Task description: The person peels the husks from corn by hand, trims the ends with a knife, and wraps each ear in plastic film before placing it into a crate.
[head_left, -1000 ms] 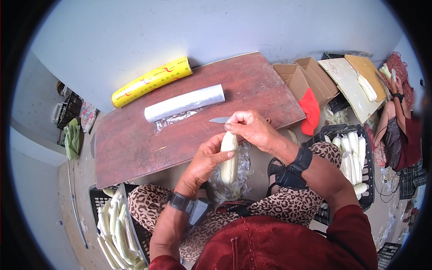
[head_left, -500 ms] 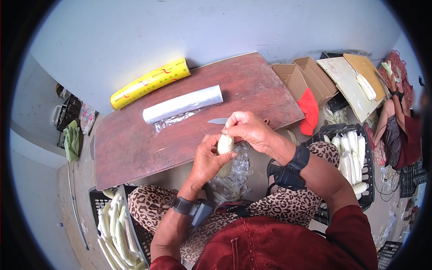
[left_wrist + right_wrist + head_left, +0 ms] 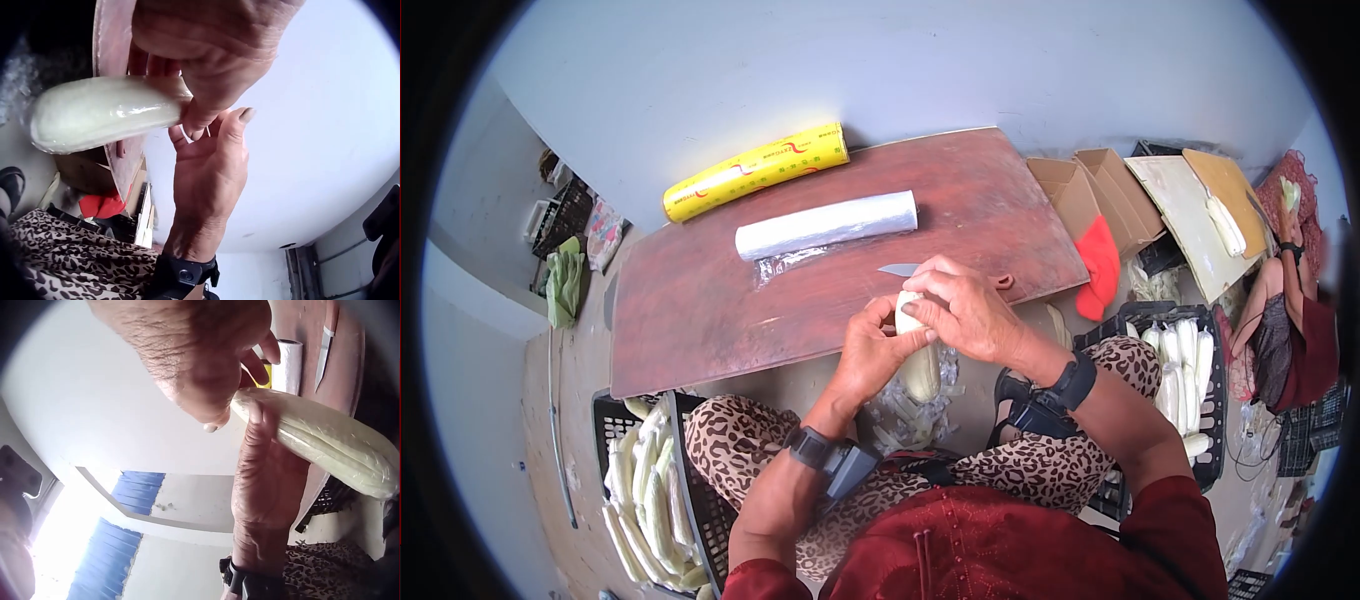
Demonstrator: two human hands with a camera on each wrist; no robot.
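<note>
A long, pale green vegetable [image 3: 920, 375] wrapped in clear film is held upright past the table's near edge. My left hand [image 3: 870, 345] grips it near its upper end, thumb across the front; in the left wrist view its lower end [image 3: 81, 115] sticks out freely. My right hand [image 3: 970, 312] lies over the top end, its thumb fairly straight and its fingers loosely bent against the film; in the left wrist view that thumb [image 3: 231, 134] stands apart from the vegetable. Behind the right hand, a knife [image 3: 324, 359] with an orange-brown handle lies on the table.
On the red-brown table [image 3: 700, 330] lie a roll of clear film [image 3: 830, 225] and a yellow printed roll [image 3: 755, 172]. Crates of wrapped vegetables stand left [image 3: 718, 500] and right [image 3: 1215, 420]. A cardboard box [image 3: 1100, 200] and red cloth [image 3: 1100, 265] are right; another person [image 3: 1300, 330] sits beyond.
My right hand has gone from pinching at the vegetable's top end to lying over it, thumb lower. The vegetable tipped and came back more upright in my left hand. The head view shifted slightly.
</note>
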